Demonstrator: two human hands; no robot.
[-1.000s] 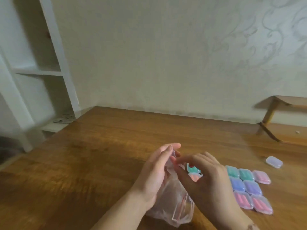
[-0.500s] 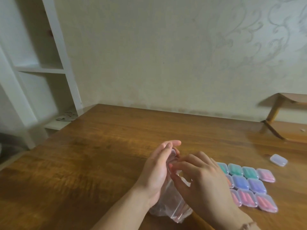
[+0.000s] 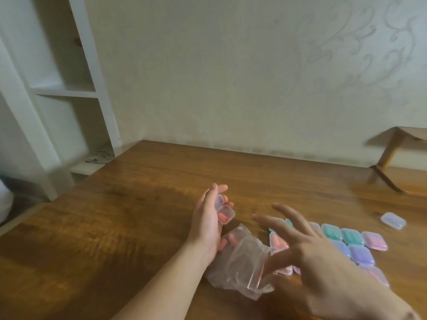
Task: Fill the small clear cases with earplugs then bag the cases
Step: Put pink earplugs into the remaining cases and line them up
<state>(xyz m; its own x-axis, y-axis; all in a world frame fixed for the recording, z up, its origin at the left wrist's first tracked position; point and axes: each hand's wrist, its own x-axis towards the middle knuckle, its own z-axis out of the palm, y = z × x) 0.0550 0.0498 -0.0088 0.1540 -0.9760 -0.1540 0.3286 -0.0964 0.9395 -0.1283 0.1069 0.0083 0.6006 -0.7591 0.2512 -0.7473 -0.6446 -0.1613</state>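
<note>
- Left hand (image 3: 209, 224): fingers curled round a small clear case (image 3: 223, 210), its lid swung up and orange earplugs (image 3: 223, 218) visible inside; the case sits against the palm, above the table (image 3: 115, 227).
- Right hand (image 3: 307, 252): fingers spread and holding nothing, hovering over the filled cases (image 3: 360, 242), blurred as if in motion.
- Plastic bag (image 3: 235, 266): thin, crinkled, clear film with a reddish zip strip; it lies on the table between the two wrists, just below the held case. Its long axis runs from near the left palm down toward the right wrist. The bag's mouth cannot be made out with certainty.
- Key relation: the bag lies below and slightly right of the held case; the left hand appears nearer its upper end, the right hand nearer the zip strip.
- Filled cases: rounded, rigid, glossy rectangles in rows, holding teal, purple and pink plugs, right of the bag.
- Lone case (image 3: 393, 220): apart from the rows, far right; contents not discernible.
- Table: polished brown wood with a visible grain.
</note>
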